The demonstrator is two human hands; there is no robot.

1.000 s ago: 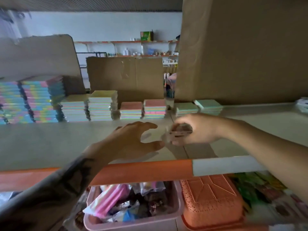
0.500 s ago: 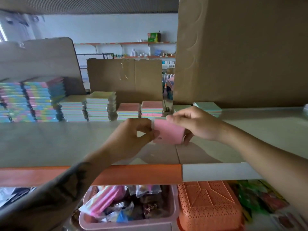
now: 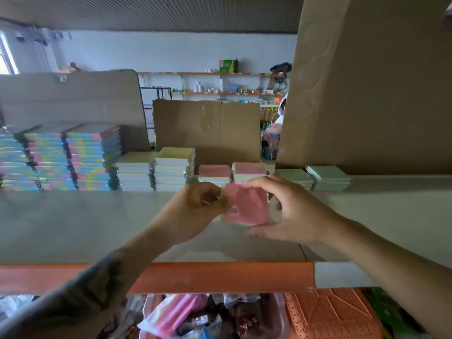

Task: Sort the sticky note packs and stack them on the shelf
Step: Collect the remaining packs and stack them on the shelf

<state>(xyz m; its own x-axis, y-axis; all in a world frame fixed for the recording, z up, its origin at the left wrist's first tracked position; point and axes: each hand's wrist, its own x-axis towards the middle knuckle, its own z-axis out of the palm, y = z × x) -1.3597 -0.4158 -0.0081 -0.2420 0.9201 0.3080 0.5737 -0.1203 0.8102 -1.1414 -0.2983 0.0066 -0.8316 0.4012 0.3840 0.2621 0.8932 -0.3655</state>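
Note:
A pink sticky note pack [image 3: 245, 206] is held upright above the grey shelf [image 3: 73, 223]. My left hand [image 3: 195, 211] pinches its left edge. My right hand [image 3: 293, 211] holds its top and right side, fingers over the top, thumb below. Behind stand two pink-topped stacks [image 3: 248, 171], yellow-topped stacks [image 3: 175, 167], green packs [image 3: 327, 178] and tall multicoloured stacks [image 3: 73, 160].
Cardboard sheets [image 3: 208, 128] stand behind the stacks, and a large one [image 3: 367, 81] rises at the right. The shelf's orange front edge [image 3: 220, 276] runs below my arms. Beneath it sit a pink bin [image 3: 195, 316] of packs and an orange basket [image 3: 330, 314].
My hands rose from the shelf surface and the pink pack turned its face toward me. My left hand closed in and took its left edge; both hands moved toward the pink stacks.

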